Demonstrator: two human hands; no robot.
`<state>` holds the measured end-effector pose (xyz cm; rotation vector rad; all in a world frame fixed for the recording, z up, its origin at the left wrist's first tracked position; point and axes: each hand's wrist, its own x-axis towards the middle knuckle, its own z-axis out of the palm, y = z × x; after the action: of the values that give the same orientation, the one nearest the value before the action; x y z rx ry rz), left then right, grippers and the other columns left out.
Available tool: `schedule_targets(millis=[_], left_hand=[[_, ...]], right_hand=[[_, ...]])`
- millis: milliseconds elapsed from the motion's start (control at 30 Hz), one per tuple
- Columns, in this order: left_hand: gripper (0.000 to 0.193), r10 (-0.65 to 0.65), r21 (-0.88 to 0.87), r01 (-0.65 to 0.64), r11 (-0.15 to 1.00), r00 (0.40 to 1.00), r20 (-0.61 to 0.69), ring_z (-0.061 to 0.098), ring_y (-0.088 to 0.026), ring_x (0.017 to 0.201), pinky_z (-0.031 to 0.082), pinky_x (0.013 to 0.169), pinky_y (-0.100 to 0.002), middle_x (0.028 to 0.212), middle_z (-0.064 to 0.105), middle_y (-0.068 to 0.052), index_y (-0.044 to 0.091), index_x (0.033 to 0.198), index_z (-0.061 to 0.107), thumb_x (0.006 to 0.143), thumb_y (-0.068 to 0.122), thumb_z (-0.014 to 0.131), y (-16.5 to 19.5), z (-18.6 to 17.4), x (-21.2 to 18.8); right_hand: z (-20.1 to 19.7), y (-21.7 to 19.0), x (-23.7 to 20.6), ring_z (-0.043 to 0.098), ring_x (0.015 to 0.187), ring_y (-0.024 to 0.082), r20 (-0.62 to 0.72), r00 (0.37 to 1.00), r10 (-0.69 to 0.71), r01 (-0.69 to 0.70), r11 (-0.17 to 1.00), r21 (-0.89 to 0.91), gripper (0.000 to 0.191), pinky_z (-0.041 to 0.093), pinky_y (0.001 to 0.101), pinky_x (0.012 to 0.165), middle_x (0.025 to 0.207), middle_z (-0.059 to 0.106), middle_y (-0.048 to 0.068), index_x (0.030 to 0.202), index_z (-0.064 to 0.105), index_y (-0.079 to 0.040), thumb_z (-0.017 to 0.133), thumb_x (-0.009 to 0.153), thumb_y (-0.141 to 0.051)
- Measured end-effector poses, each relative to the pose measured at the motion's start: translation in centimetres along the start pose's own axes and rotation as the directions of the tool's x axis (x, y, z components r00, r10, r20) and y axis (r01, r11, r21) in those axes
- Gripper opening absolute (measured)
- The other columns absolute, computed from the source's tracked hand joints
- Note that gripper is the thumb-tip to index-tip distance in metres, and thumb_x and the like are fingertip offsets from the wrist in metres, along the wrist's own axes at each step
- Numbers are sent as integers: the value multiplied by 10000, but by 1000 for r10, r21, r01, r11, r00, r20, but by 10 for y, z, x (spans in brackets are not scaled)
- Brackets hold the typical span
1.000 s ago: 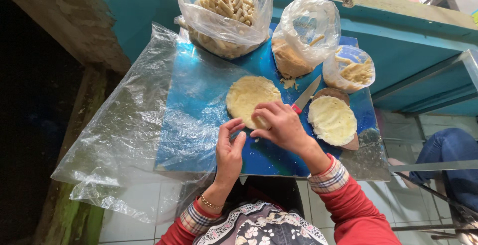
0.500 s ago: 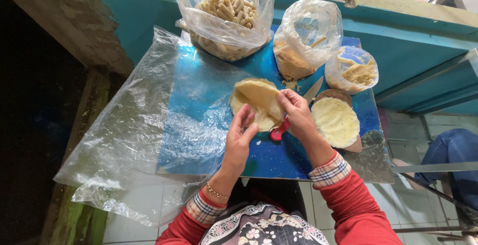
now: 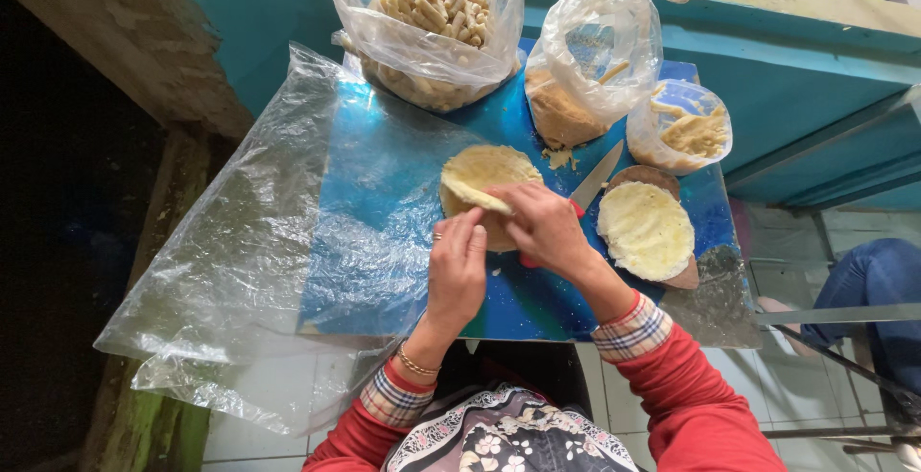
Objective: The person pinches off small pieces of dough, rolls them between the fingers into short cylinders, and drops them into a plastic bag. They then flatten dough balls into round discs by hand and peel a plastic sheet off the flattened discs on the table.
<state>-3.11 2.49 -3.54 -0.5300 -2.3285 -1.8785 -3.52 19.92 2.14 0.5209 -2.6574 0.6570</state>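
Pale yellow dough round point(image 3: 477, 177); second pale yellow dough round point(image 3: 645, 230) on brown base. Glossy blue tabletop point(image 3: 384, 184) under clear plastic sheet point(image 3: 230, 271); teal wall point(image 3: 796, 79) behind. Red sleeves point(image 3: 691, 405) with plaid cuffs; floral apron point(image 3: 499, 434); red-handled knife point(image 3: 585, 189) with silver blade.

Both hands are at the middle of the blue board point(image 3: 403, 203): the right hand point(image 3: 542, 227) pinches the near edge of a round dough sheet point(image 3: 480, 179), part folded over, and the left hand point(image 3: 456, 271) rests flat just beside it. A knife point(image 3: 595, 179) lies right of the dough, next to a stack of dough rounds point(image 3: 645, 230) near the right edge. Along the far edge stand three clear bags point(image 3: 427, 26), and a plastic sheet point(image 3: 230, 261) hangs off the left edge.
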Motion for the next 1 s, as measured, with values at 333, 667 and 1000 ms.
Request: schedule_targets(millis=[333, 667, 1000], left_hand=[[496, 236, 640, -233, 732, 968, 82, 449, -318, 1362, 161, 1187, -680, 1415, 565, -109, 59, 1370, 586, 932, 283, 648, 23, 5, -2], [521, 344, 716, -387, 581, 914, 215, 426, -321, 1449, 113, 1197, -697, 1506, 528, -90, 24, 1370, 589, 943, 315, 654, 15, 8, -6], [582, 322, 686, -351, 638, 930, 176, 482, -299, 1360, 154, 1177, -701, 1434, 574, -105, 15, 1380, 597, 907, 342, 683, 12, 6, -8]], right_hand=[[18, 47, 1, 651, 932, 56, 282, 826, 488, -511, 438, 740, 264, 553, 243, 804, 1051, 739, 6, 1236, 688, 3, 643, 984, -60], [26, 52, -2, 635, 951, 53, 191, 865, 465, -447, 538, 715, 226, 548, 238, 824, 1047, 724, 17, 1202, 708, 19, 663, 992, -50], [30, 73, 2, 669, 905, 85, 251, 771, 585, -445, 213, 870, 218, 555, 260, 800, 1040, 731, 27, 1184, 705, 3, 676, 982, -75]])
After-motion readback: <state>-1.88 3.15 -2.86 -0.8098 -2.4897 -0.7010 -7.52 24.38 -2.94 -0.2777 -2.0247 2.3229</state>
